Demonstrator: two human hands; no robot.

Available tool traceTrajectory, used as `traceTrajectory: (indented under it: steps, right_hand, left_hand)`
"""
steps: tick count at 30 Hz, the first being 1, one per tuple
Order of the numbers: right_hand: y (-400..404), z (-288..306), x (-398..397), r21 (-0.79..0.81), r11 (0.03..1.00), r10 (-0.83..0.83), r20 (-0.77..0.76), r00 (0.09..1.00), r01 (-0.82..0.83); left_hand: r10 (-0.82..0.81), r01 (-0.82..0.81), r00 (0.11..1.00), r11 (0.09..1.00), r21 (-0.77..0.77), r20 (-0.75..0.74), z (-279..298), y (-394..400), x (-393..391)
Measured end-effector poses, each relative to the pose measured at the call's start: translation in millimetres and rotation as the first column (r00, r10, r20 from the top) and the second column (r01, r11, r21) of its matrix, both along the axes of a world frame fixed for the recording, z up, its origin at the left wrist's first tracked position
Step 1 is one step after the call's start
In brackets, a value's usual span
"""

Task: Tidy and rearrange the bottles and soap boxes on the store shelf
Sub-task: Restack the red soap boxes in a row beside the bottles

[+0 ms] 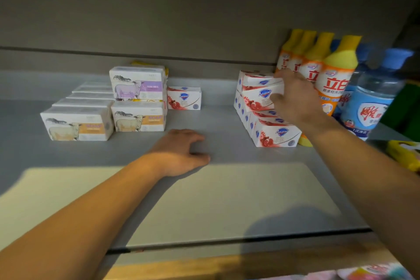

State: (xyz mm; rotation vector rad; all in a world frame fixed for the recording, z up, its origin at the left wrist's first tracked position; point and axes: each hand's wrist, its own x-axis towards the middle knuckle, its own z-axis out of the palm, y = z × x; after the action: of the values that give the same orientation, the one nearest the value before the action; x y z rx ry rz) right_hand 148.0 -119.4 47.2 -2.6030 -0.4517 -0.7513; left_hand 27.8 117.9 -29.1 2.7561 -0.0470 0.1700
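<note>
While the red-and-white soap box [261, 95] sat atop its stack [270, 125] beside the orange bottles [327, 75], the right hand [295, 98] gripped it, thumb below and fingers over the top. The left hand [181, 152] rested loose and empty on the grey shelf [227, 188]. Lifting straight up seemed wisest, so the lower boxes stayed squared and the bottles undisturbed.

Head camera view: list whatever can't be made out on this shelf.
- Yellow pack: cut off by the right edge.
- Yellow item: mostly hidden behind the sheep soap boxes.
- Blue bottles: labels blurred, partly cut off.
- Right hand: fingers cover part of the red-and-white soap box.
</note>
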Motion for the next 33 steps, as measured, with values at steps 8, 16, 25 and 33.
traceTrajectory:
  steps: [8, 16, 25, 33]
  right_hand:
    - [12.9, -8.3, 13.4, -0.248, 0.968, 0.053, 0.088, 0.995, -0.030]
    - [9.0, -7.0, 42.3, -0.306, 0.949, -0.044, 0.098, 0.994, 0.072]
    - [20.7, -11.2, 62.2, -0.323, 0.942, -0.046, 0.131, 0.990, 0.087]
    - [20.9, -6.9, 53.5, -0.343, 0.935, -0.065, 0.090, 0.994, 0.092]
  left_hand:
    - [0.007, -0.011, 0.998, 0.998, 0.056, 0.062, -8.5, -1.5, 0.7]
    - [0.012, -0.019, 0.996, 0.996, 0.088, 0.088, -10.6, -3.3, 1.2]
    - [0.020, -0.024, 0.998, 0.998, 0.065, 0.061, -7.2, -4.7, -0.2]
    - [0.021, -0.024, 0.998, 0.998, 0.052, 0.065, -7.0, -3.2, 0.6]
